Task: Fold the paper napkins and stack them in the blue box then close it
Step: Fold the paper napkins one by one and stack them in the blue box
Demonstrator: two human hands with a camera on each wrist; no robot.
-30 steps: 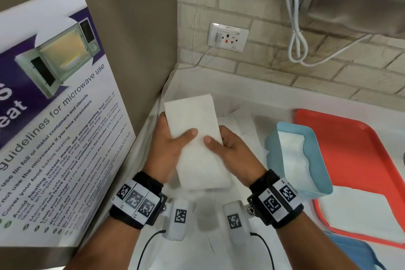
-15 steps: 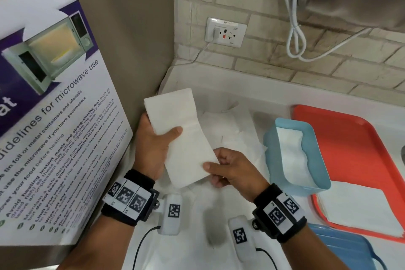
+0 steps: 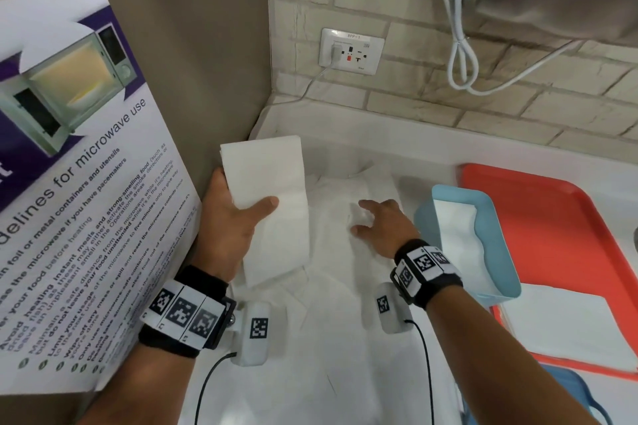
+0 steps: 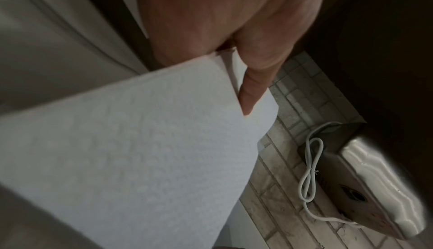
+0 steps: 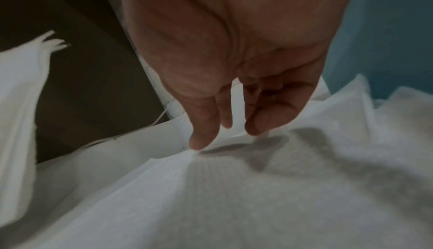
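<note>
My left hand (image 3: 241,203) grips a long folded white napkin (image 3: 276,183), thumb on top, and holds it tilted above the counter's left side. In the left wrist view a finger (image 4: 250,95) lies between the layers of this napkin (image 4: 128,151). My right hand (image 3: 362,217) is down on the loose napkins (image 3: 338,259) spread on the counter. In the right wrist view, thumb and fingertips (image 5: 257,127) pinch a raised fold of the top sheet (image 5: 234,197). The blue box (image 3: 424,217) stands open just right of that hand, with folded napkins (image 3: 459,245) inside.
An orange tray (image 3: 552,210) lies right of the box, carrying a flat stack of napkins (image 3: 559,328). The blue lid (image 3: 569,386) shows at the bottom right. A microwave poster (image 3: 86,217) leans close on the left. A wall socket (image 3: 350,52) and white cable (image 3: 462,55) sit behind.
My right hand has let go of the folded napkin and moved right and down onto the loose sheets. The left hand now holds the folded napkin alone, shifted left.
</note>
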